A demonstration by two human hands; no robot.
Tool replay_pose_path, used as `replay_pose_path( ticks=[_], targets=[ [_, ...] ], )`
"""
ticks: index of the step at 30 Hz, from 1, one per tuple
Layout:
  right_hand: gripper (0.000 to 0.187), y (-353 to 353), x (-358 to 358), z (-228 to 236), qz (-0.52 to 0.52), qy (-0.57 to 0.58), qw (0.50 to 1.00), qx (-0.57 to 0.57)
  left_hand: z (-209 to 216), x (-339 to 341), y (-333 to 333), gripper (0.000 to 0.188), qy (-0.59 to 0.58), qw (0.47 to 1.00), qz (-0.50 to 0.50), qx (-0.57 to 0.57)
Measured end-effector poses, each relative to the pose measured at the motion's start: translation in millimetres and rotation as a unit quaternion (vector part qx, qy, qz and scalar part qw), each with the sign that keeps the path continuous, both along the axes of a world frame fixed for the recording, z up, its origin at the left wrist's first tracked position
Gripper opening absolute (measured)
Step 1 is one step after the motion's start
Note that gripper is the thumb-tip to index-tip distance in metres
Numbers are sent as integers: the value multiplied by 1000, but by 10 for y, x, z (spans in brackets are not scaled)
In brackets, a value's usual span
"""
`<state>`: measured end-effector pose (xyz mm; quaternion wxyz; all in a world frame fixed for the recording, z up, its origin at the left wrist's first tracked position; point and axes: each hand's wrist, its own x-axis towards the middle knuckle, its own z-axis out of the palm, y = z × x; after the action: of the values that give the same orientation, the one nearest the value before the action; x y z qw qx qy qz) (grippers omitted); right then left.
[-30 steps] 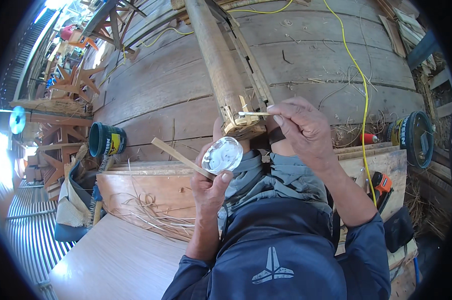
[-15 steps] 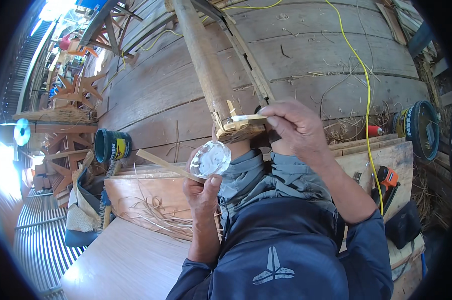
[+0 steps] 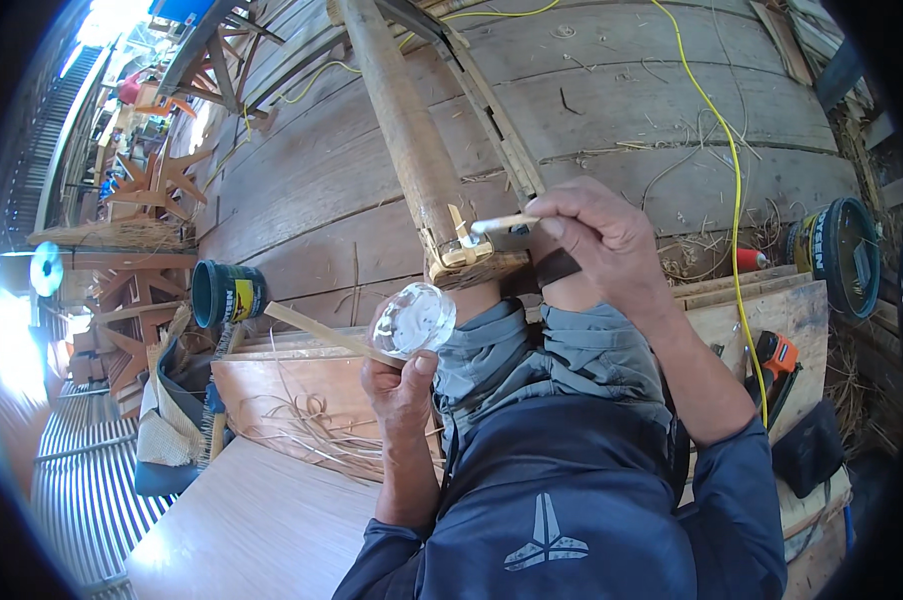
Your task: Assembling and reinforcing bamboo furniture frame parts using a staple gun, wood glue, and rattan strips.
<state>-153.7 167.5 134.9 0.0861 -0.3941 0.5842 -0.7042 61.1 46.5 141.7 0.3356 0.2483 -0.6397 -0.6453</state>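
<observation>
My left hand (image 3: 401,395) is closed around a clear round cup (image 3: 414,320) with white stuff inside, and also grips a flat pale wooden strip (image 3: 321,333) that sticks out to the left. Pinched in my right hand (image 3: 606,245) is a thin flat stick (image 3: 506,222) whose left tip is coated white. That tip is close to the bound end (image 3: 463,258) of a thick round pole (image 3: 396,110), which lies between my knees. A dab of white shows on the wrapped strips there, beside a short upright sliver (image 3: 458,218).
A dark bucket (image 3: 208,292) stands to the left, another (image 3: 833,250) to the far right. A yellow cord (image 3: 723,130) runs down the right side past an orange and black power tool (image 3: 777,357). Loose thin strips (image 3: 311,430) lie on boards by my left arm.
My right hand has moved the stick slightly up and right, away from the pole end. A white dab now shows on the wrapping. The cup has shifted slightly left.
</observation>
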Motion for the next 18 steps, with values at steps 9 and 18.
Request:
replay_pose_path(
  ticks=[9, 18],
  targets=[
    [20, -59, 21, 114, -13, 126, 991, 46, -3, -7, 3, 64, -11, 1000, 3, -11],
    [21, 106, 43, 103, -21, 96, 995, 34, 34, 35, -3, 68, -24, 998, -14, 51]
  ],
)
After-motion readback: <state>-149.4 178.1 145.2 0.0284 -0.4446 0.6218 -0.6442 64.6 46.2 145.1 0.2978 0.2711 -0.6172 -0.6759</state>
